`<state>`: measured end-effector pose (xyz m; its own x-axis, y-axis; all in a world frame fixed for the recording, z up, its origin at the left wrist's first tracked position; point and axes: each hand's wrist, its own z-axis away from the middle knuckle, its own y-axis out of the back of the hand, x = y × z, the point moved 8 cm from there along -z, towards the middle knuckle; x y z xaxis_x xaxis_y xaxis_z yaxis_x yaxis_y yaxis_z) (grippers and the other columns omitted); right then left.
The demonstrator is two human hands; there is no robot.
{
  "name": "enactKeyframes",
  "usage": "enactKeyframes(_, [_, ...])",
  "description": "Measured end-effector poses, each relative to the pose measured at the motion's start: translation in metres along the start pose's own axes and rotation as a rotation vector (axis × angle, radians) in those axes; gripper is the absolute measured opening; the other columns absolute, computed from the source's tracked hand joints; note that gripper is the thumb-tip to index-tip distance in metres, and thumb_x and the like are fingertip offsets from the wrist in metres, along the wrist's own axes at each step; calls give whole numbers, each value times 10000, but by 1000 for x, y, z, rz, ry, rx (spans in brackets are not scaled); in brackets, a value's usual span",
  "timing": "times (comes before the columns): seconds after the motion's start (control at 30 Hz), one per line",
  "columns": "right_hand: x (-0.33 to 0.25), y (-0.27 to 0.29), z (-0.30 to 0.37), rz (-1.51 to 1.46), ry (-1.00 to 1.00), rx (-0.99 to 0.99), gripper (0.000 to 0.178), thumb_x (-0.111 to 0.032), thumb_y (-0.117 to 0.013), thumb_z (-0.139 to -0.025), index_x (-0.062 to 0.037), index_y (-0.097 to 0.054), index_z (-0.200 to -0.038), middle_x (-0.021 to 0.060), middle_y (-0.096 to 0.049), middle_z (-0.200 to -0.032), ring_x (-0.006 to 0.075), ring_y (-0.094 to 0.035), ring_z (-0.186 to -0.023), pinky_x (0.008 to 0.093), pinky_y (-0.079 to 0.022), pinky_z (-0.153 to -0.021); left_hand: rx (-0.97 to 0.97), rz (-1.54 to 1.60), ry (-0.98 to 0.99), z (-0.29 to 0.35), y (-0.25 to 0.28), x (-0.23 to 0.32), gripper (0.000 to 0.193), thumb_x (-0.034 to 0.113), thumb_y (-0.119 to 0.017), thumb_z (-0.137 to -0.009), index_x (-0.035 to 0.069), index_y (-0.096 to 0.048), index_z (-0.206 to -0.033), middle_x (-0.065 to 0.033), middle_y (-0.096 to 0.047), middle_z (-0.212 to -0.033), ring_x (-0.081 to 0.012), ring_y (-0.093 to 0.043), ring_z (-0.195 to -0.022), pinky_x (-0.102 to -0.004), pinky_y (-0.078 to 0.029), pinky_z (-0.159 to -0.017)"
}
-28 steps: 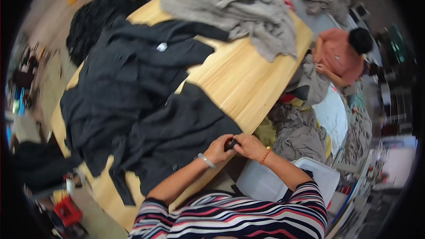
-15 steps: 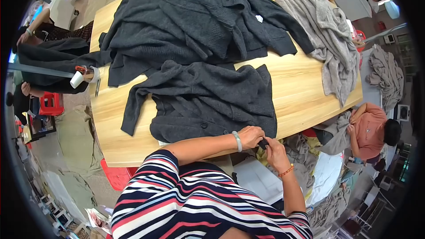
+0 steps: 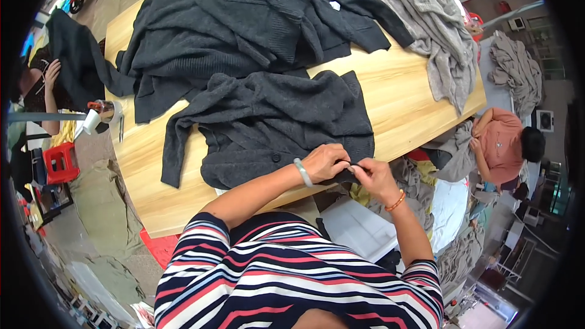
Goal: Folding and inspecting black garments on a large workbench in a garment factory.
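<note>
A dark grey knitted cardigan [image 3: 274,113] lies spread at the table's near edge, one sleeve stretching to the left and a dark button on its near front band. With fingers pinched, my left hand [image 3: 328,163] grips the cardigan's front edge close to its ribbed lower corner. Right beside it, my right hand [image 3: 376,181] pinches the same edge between thumb and fingers. The two hands nearly touch, and the fingers partly hide the bit of knit between them.
More dark grey knitwear [image 3: 225,30] is heaped on the wooden table [image 3: 402,100], with a light grey knit [image 3: 426,18] at the far right. A cup-shaped holder with tools [image 3: 109,111] stands at the left edge. One co-worker [image 3: 503,140] sits at right; another handles a dark garment [image 3: 76,55] at left.
My hands have shifted along the cardigan's edge and drawn closer together, the fingers still pinching it. The view has moved slightly. At the left, the co-worker has raised the dark garment.
</note>
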<state>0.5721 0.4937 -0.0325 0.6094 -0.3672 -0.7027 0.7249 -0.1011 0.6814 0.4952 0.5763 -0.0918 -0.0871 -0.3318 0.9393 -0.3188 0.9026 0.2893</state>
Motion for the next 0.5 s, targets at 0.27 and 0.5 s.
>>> enactKeyframes(0.27, [38, 96, -13, 603, 66, 384, 658, -178, -772, -665, -33, -474, -1233, 204, -484, -1231, 328, -575, -868, 370, -502, -712, -21, -963, 435, 113, 99, -98, 611, 292, -761, -608, 60, -541, -1129, -137, -560, -1035, -322, -470, -1111, -635, -136, -1045])
enactKeyframes(0.5, [-32, -67, -30, 7, 178, -419, 784, -30, -647, -663, -118, -338, -1378, 166, -485, -1247, 377, -533, -1077, 410, -464, -882, -76, -102, -127, 42, 38, 62, 265, 90, -650, -685, 32, -537, -918, -165, -550, -888, -347, -538, -848, -417, -454, -726])
